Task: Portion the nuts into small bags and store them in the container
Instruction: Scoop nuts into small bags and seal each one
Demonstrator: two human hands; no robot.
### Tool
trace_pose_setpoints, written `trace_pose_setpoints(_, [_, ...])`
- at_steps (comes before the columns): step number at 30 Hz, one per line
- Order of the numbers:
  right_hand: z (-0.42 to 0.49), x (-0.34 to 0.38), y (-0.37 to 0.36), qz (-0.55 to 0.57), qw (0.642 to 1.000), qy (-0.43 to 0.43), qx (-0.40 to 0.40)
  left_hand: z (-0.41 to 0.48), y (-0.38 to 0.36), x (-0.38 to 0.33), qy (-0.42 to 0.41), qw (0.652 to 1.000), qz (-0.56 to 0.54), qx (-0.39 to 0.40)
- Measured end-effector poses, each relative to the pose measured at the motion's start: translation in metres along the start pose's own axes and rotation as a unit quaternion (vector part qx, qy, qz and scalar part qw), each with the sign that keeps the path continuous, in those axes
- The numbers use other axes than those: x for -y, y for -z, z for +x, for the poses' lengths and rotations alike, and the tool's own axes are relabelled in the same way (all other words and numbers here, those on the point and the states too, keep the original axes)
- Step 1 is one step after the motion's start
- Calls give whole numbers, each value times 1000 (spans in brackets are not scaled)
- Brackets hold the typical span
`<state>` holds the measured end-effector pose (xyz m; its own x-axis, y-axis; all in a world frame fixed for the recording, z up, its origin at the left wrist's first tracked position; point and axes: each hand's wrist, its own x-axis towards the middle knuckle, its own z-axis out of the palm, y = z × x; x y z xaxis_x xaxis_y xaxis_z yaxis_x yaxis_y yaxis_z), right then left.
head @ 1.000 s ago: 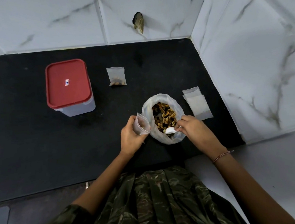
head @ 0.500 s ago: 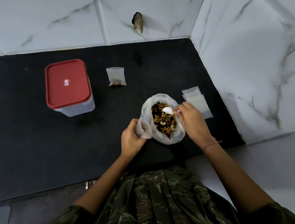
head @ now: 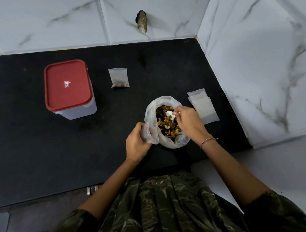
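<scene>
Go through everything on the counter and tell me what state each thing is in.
Container: lid on.
Portioned bag: lying flat, few nuts inside.
Nut bag: open, nuts inside.
Held bag: mouth open, in left hand.
Spoon: in right hand, over the nuts.
Spare bags: empty, lying flat.

The black countertop is matt and grainy, and it runs into a corner of white, grey-veined marble tiles. The back wall stands along its far edge and the side wall along its right edge. A small dark broken hole gapes in the back wall. Below the near edge a small metal fitting shows, with camouflage cloth beside it.
</scene>
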<state>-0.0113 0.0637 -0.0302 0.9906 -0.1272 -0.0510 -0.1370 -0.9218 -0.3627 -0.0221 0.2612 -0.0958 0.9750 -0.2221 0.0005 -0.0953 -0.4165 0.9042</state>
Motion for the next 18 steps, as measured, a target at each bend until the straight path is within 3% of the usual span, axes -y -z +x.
trace_pose_setpoints(9, [13, 3, 7, 77, 988, -67, 116, 0, -3, 1, -3, 1000, 26, -10])
trace_pose_setpoints(18, [4, -3, 0, 205, 955, -186, 101, 0, -4, 2, 5, 1000, 6, -8])
